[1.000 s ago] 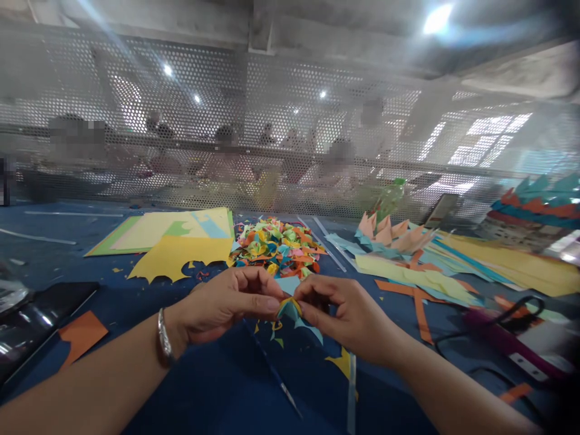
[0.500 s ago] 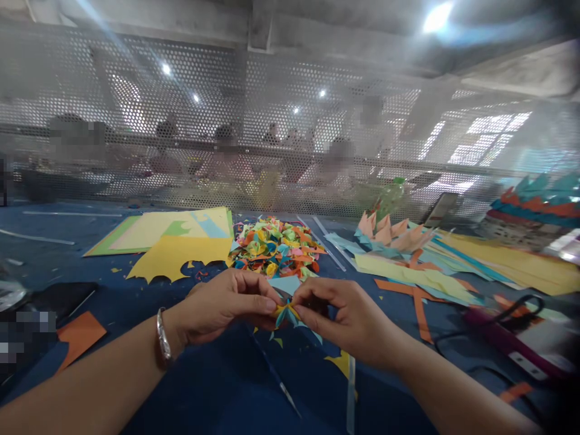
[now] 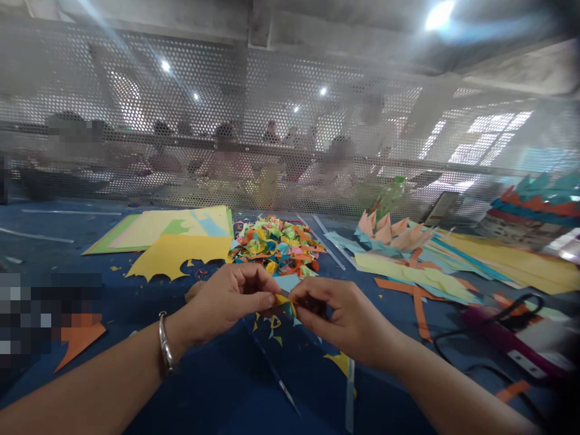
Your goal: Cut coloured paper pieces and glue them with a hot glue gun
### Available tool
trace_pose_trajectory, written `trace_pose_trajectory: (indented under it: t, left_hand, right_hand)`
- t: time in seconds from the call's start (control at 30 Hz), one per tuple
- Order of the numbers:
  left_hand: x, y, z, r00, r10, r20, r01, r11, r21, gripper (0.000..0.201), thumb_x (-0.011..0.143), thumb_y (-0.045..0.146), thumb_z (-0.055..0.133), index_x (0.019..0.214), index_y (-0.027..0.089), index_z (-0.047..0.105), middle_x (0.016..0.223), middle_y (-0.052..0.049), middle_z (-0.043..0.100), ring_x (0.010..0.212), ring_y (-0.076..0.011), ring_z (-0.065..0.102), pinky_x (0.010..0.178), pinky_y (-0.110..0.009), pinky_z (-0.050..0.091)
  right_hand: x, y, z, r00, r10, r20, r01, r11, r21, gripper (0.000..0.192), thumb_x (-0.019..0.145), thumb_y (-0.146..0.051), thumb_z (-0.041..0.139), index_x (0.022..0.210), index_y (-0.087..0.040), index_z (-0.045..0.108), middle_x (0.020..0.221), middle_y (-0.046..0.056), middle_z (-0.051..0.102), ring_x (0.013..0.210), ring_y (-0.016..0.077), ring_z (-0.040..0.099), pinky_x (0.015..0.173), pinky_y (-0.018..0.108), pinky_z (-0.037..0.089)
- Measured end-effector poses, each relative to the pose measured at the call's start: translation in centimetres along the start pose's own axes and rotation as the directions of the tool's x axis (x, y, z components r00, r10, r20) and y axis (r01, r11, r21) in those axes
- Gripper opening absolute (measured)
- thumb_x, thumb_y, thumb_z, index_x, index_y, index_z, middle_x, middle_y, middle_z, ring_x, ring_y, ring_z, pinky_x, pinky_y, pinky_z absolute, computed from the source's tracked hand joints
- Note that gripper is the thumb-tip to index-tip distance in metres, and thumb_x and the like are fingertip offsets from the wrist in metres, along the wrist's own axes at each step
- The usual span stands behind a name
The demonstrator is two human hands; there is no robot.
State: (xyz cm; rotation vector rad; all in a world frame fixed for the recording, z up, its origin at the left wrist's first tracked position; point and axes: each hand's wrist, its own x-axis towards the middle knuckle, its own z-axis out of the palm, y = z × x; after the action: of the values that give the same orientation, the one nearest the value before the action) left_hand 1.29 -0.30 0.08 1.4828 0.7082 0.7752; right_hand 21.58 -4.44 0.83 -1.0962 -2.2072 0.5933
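Yellow-blue paper piece (image 3: 283, 300) | pinched between left hand (image 3: 226, 302), right hand (image 3: 344, 317) fingers

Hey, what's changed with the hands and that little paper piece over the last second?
Both hands have closed in on the paper piece: a second ago its blue and yellow points fanned out between the fingertips, now only a small yellow edge shows. The left hand and right hand keep their pinch on it and have barely shifted. The scrap pile, yellow sheet and blue table lie as before.

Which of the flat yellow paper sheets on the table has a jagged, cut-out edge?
The bright yellow sheet nearest the left hand; its front edge is jagged, while the paler sheet behind keeps straight edges.
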Motion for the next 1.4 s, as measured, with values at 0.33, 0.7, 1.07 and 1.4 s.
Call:
trace_pose_trajectory:
  t: [0.33,0.7,1.07,1.4]
  left_hand:
    - [0.0,0.1,-0.2,0.986,-0.1,0.131,0.097,0.995,0.035,0.018,0.072,0.023,0.066,0.086,0.015,0.059,0.068,0.001,0.06,0.059,-0.01,0.053,0.06,-0.025,0.043]
    - [0.2,0.0,-0.6,0.93,-0.188,0.317,0.182,0.982,0.046,0.017,0.075,0.021,0.064,0.088,0.015,0.055,0.072,-0.001,0.063,0.061,-0.0109,0.06,0.059,-0.024,0.045]
    - [0.2,-0.2,0.5,0.972,-0.19,0.141,0.185,0.982,0.045,0.026,0.076,0.026,0.061,0.097,0.017,0.048,0.066,0.002,0.058,0.049,-0.0101,0.054,0.049,-0.024,0.042]
    - [-1.8,1.6,1.3,0.902,0.433,0.008,-0.346,0.709,0.614,0.011,0.076,0.01,0.053,0.075,0.02,0.056,0.086,-0.004,0.06,0.083,-0.0178,0.056,0.076,-0.031,0.044]
  right_hand:
    - [-0.1,-0.2,0.7,0.994,-0.102,0.041,0.105,0.992,-0.066,0.011,0.08,-0.012,0.052,0.082,-0.018,0.061,0.073,0.0,0.058,0.06,0.0097,0.049,0.056,0.023,0.04]
    - [-0.3,-0.7,1.0,0.987,-0.067,0.147,0.064,0.998,0.023,0.021,0.079,-0.011,0.053,0.096,-0.021,0.06,0.084,0.0,0.062,0.063,0.0095,0.051,0.059,0.022,0.042]
    - [-0.3,-0.7,1.1,0.99,-0.045,0.135,0.034,0.996,0.084,0.017,0.076,-0.008,0.053,0.087,-0.019,0.059,0.077,-0.002,0.058,0.059,0.0081,0.047,0.055,0.021,0.04]
    - [0.4,-0.1,0.5,0.999,0.04,-0.032,-0.038,0.998,0.049,0.013,0.074,-0.009,0.05,0.081,-0.019,0.056,0.069,-0.003,0.051,0.057,0.0091,0.042,0.052,0.022,0.036]
